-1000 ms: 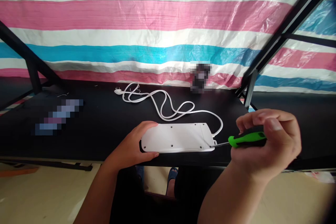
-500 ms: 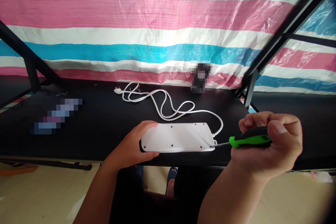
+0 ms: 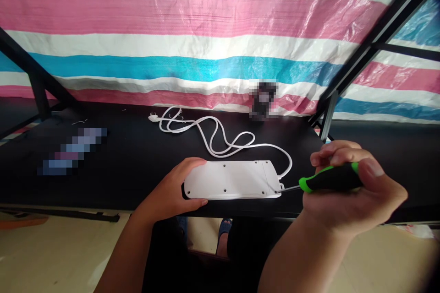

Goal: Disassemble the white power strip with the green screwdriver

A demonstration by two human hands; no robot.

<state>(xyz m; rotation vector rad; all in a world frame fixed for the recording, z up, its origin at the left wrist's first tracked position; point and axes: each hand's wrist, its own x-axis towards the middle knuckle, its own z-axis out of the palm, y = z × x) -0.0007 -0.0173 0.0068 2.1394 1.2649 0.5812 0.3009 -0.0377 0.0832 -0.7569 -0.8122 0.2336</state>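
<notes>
The right hand point(image 3: 350, 197) has its grip closed around a green-and-black screwdriver point(image 3: 330, 179), whose tip meets the right end of a white power strip point(image 3: 232, 180). The left hand point(image 3: 172, 192) clasps the strip's left end, holding it face-down at the near edge of the black surface point(image 3: 130, 165). Its white cord point(image 3: 220, 137) loops toward the striped tarp point(image 3: 192, 32) behind.

- Left hand point(image 3: 175, 187) — bare, with no glove, ring or watch; the forearm behind it is bare as well, and no sleeve shows up to the picture's lower edge.
- Right hand point(image 3: 347, 192) — bare too, short plain nails on the thumb and fingers, nothing worn at the wrist.
- Below and between the hands, dark clothing over the lap, and blue footwear point(image 3: 225, 228) on the floor.
</notes>
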